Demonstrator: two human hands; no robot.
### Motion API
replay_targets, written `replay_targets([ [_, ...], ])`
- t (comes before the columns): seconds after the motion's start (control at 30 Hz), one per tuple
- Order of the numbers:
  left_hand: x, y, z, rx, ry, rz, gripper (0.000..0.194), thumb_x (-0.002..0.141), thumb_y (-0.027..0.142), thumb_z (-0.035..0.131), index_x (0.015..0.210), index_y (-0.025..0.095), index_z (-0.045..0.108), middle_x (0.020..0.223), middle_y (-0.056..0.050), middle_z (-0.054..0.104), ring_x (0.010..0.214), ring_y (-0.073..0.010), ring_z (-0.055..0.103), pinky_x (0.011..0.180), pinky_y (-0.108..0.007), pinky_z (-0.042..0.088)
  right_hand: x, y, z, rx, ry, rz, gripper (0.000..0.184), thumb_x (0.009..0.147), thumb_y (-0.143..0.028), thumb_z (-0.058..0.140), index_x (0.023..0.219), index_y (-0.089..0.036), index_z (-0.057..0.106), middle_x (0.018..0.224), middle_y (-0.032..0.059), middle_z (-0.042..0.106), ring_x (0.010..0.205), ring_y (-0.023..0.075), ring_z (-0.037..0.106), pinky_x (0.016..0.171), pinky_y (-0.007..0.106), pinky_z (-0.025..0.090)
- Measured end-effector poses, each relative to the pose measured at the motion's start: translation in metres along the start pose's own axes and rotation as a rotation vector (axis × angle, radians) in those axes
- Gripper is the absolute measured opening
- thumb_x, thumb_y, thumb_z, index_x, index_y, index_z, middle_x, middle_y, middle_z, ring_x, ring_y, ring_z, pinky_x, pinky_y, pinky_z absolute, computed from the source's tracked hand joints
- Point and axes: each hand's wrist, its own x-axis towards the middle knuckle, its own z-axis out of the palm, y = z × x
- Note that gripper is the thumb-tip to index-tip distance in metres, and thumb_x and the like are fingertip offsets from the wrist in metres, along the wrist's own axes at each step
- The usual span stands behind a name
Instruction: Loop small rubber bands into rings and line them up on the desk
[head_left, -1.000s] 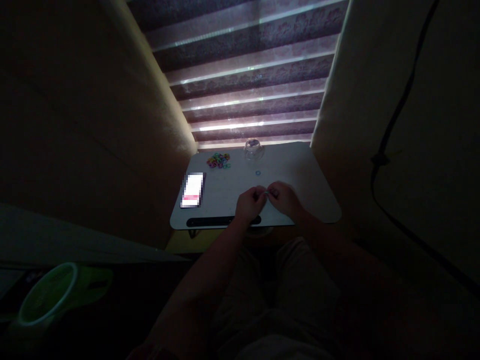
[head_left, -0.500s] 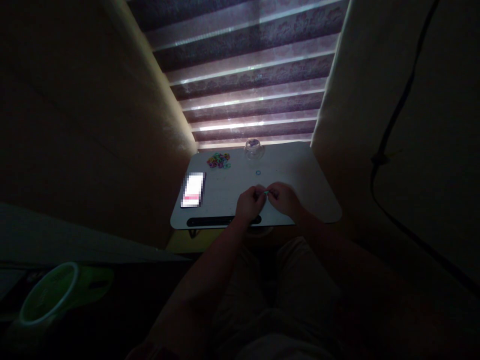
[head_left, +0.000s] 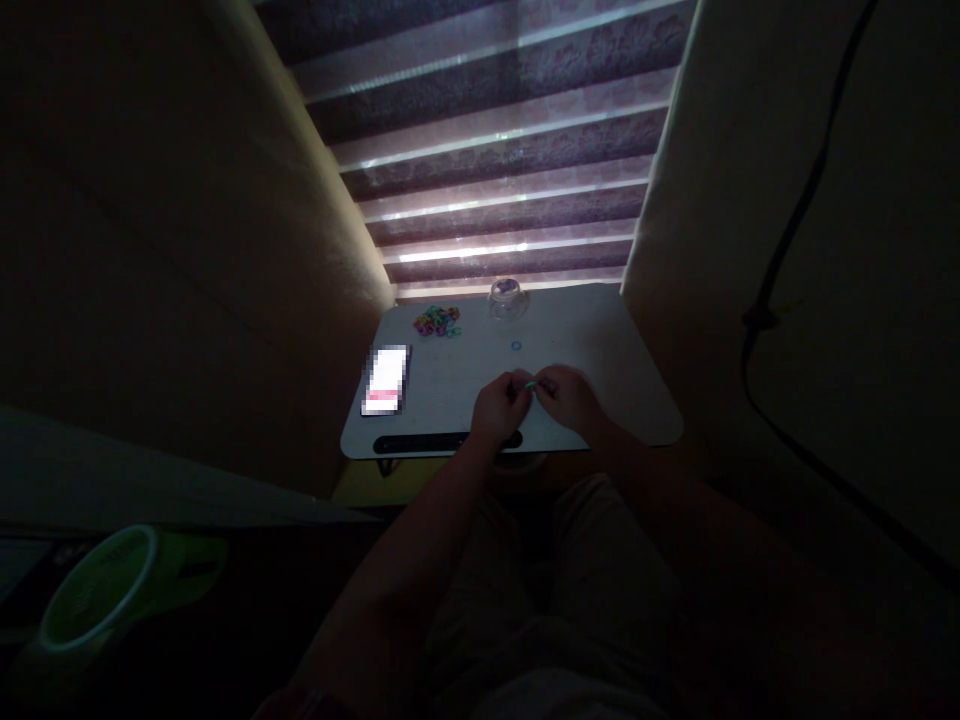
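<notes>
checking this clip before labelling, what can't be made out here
In the head view:
- Green piece between the left hand and right hand: shape unclear, small and partly covered by fingers.
- Phone: screen unreadable, pixelated.
- Black strip: partly hidden by the left arm.
- Dark cord: ends cut off by top and right edges.

- The left hand (head_left: 498, 408) and right hand (head_left: 568, 396) are bare.
- The forearms (head_left: 420, 545) are bare too.
- The pants (head_left: 600, 530) are dull grey-brown.
- A sleeve (head_left: 300, 704) is maybe dark red; it's too dim there.
</notes>
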Motion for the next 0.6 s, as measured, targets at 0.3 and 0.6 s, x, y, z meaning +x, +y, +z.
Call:
replay_targets([
  [0.3,0.0002,0.0028,-0.0020,0.002,-0.034,-0.021,0.019,0.086,0.034,0.057,0.094,0.020,0.064,0.082,-0.003,0.069,0.072,-0.0140,0.062,0.068,-0.025,0.046,0.0002,0.0016,0.0018,0.005,0.004,0.005,0.009,0.079,-0.022,0.057,0.073,-0.021,0.063,0.071,0.0024,0.061,0.068,0.0165,0.054,0.066,0.028,0.040],
  [0.6,0.0008,-0.0018,0.0008,0.020,-0.030,-0.010,0.018,0.086,0.036,0.055,0.089,0.020,0.061,0.078,-0.001,0.066,0.070,-0.0135,0.058,0.066,-0.025,0.043,-0.0002,0.0027,0.0010,-0.044,-0.009,-0.017,0.012,0.080,-0.023,0.055,0.069,-0.021,0.059,0.068,0.0018,0.057,0.066,0.0161,0.050,0.064,0.028,0.036],
])
